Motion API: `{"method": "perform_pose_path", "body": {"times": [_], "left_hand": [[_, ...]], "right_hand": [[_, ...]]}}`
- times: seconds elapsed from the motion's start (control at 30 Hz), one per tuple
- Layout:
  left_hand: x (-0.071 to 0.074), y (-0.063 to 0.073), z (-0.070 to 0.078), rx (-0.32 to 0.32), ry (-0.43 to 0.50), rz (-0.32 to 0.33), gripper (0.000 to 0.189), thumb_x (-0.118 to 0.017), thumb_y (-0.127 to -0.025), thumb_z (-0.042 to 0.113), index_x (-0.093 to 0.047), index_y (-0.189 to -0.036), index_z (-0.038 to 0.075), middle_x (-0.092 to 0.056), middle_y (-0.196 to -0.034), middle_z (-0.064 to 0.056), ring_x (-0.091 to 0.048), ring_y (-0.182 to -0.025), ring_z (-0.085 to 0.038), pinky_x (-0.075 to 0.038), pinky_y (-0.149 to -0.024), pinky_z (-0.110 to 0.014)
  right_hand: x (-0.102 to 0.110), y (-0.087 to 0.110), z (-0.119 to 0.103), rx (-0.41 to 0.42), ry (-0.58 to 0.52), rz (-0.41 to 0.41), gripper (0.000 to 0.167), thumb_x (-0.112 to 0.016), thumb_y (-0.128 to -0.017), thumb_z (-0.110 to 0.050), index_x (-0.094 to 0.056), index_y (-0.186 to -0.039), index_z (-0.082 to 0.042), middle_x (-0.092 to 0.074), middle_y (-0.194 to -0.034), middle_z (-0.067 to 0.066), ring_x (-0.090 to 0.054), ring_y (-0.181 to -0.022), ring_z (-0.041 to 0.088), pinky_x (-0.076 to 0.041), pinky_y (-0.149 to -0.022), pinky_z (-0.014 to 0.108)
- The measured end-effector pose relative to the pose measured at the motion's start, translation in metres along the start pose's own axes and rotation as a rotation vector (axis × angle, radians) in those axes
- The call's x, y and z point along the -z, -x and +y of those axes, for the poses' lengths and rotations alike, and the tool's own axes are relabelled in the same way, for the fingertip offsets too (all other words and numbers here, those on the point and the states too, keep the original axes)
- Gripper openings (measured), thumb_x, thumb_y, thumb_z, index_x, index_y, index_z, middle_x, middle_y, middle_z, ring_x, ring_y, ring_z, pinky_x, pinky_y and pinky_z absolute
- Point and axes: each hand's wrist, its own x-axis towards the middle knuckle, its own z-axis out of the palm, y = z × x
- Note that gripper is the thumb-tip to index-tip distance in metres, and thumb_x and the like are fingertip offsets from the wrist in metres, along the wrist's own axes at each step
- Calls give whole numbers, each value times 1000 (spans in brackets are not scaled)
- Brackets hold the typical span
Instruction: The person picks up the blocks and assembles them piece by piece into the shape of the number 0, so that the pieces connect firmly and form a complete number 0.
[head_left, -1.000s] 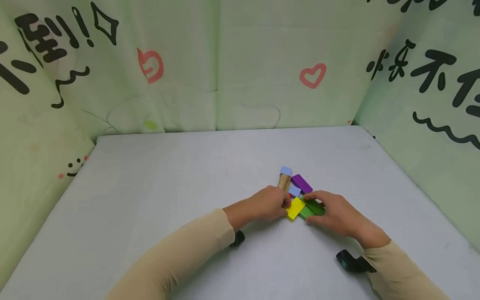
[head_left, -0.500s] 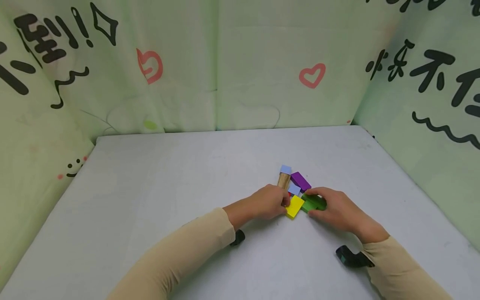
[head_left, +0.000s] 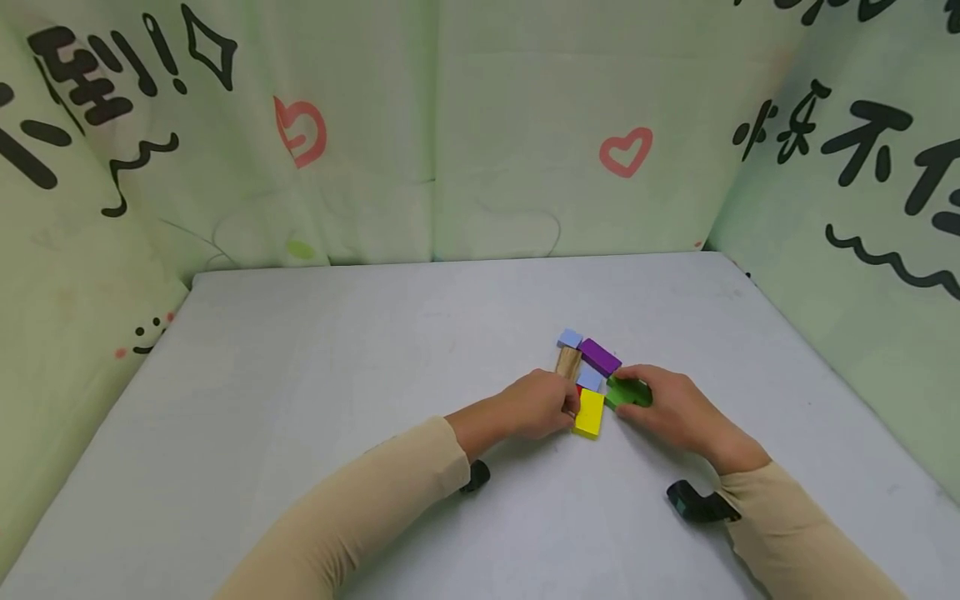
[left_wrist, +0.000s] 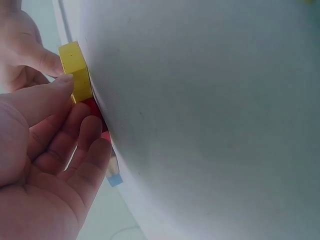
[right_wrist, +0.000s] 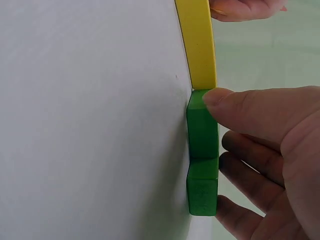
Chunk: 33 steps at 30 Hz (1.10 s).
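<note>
Colourful blocks lie pressed together in a cluster on the white table. My left hand [head_left: 536,404] is at the cluster's left side; its thumb presses the yellow block [left_wrist: 75,62] and its curled fingers touch the red block [left_wrist: 95,110], mostly hidden in the head view. With thumb and fingers, my right hand [head_left: 675,412] grips two green blocks [right_wrist: 203,131] set side by side, one end touching the yellow block. Behind them lie a purple block [head_left: 599,357], a wood-grain block [head_left: 568,363] and two light-blue blocks, one at the far end [head_left: 570,337], one mid-cluster [head_left: 589,378].
The white table [head_left: 337,358] extends around the cluster on every side. Pale green cloth [head_left: 495,150] with black characters and pink hearts stands behind and at both sides. A black wrist camera [head_left: 697,502] hangs under the right sleeve.
The right hand has moved the green blocks away from me, up against the purple block. The yellow block has turned straighter, and the purple block and far light-blue block have shifted slightly.
</note>
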Motion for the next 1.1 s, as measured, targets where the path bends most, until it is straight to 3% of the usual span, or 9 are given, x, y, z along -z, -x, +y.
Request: {"method": "perform_pose_path", "body": {"times": [0.57,0.8,1.1], "left_hand": [[-1,0,-6,28,33,24,20,-72,-95,19,-72,-113,11,-65,-94,6,-54,-86,-10,-48,-82,-18],[1,-1,-4,28,49,40,19,-71,-95,18,-72,-113,10,-65,-95,6,-55,-86,-10,-48,-83,-18],[6,-2,-5,24,46,62,22,-72,-95,18,-70,-115,10,-63,-95,4,-54,-88,-12,-48,-80,-17]], "right_hand": [[-4,-15,-1,-48,29,-8,50,-72,-93,-18,-56,-134,5,-54,-134,29,-49,-123,48,-37,-104,62],[-2,-11,-5,-51,26,8,50,-72,-93,-19,-57,-134,4,-55,-135,28,-49,-124,48,-37,-104,62],[1,2,-24,106,20,34,46,-77,-87,-10,-61,-129,3,-62,-126,23,-57,-117,44,-44,-98,60]]}}
